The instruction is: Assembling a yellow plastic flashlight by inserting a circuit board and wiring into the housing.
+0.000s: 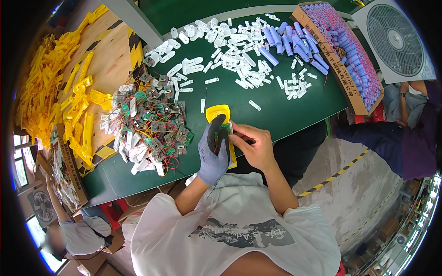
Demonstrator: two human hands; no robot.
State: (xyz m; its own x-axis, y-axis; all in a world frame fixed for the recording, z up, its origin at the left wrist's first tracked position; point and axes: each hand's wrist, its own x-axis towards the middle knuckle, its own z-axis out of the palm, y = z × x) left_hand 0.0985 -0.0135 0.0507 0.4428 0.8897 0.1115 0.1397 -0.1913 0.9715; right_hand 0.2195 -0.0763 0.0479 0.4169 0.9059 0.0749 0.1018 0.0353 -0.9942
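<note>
Two hands met over the near edge of the green counter [276, 115], working on one yellow plastic shell [220, 120]; the left hand [213, 154], in a grey glove with dark fingertips, was closed around the shell from the left side, its fingers wrapped over the middle; the right hand [254, 146], bare, was curled with its fingertips pinched on a small green circuit board [225, 129] seated in the shell, just beside the gloved fingers; the shell's rounded top end stuck out past both hands, above the counter. Just to the left lay a heap of circuit boards [154, 124], green and grey, tangled with thin red and black wires and mixed with white plastic pieces; the heap was near the left hand but not touching it. Farther out, scattered white plastic clips [221, 50] covered the middle of the counter; among them, toward the right, lay loose purple batteries [281, 39]; beyond these, at the far right corner, a cardboard box [343, 83] held many more purple batteries packed in rows. On the left, past the counter's edge, a wooden surface [110, 64] carried piles of yellow shells [50, 87]. Off to the right, another person's arm [382, 138] in a dark sleeve reached in, well apart from the work; a white fan [396, 39] stood at the top right.
</note>
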